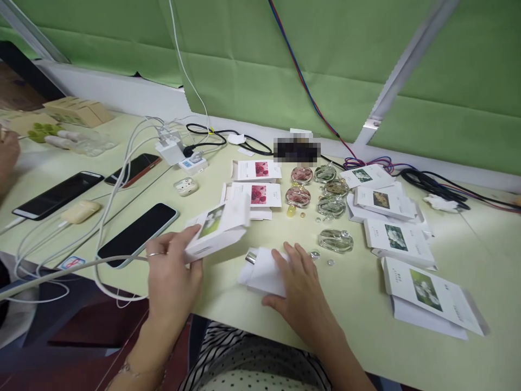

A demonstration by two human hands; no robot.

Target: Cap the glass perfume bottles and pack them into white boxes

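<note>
Head view, person's left hand [175, 269] gripping a flower-printed carton [228, 224] tilted above the pale table [228, 298], right hand [303, 290] with fingers spread at a white paper piece [265, 273], whether gripping it cannot be told, glass bottle [336, 240] beyond.

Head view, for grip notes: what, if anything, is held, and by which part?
The left hand holds a flower-print box by its near end; the right hand touches white packaging, grip unclear.
</note>
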